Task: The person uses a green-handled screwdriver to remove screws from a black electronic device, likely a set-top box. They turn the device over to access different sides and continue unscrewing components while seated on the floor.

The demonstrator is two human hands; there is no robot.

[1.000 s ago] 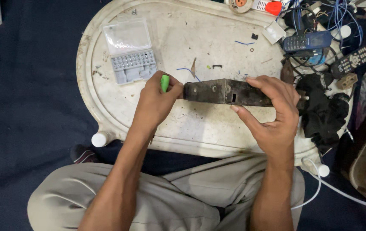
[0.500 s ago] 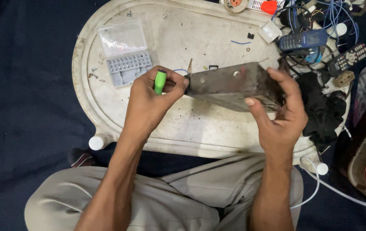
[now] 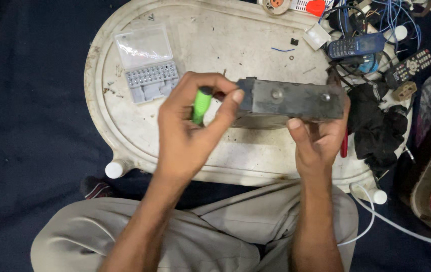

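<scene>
- The left hand (image 3: 190, 126) is closed around a green-handled screwdriver (image 3: 201, 104), with its thumb tip resting on the near end of a dark grey oblong device (image 3: 291, 99).
- The right hand (image 3: 318, 141) clamps the device from below at its far end, thumb on the front face, holding it up above the white oval tray (image 3: 256, 156).
- An open grey bit case (image 3: 147, 65) lies beyond the left hand on the tray; a blue mobile phone (image 3: 355, 47) and a remote control (image 3: 409, 68) sit beyond the right hand.
- Risk, as I judge it: the device is gripped only at its ends in mid-air, so sideways pressure from the screwdriver could twist it loose or make the tip slip toward the right fingers.
- Any freed screws could roll off the tray onto the dark floor.
</scene>
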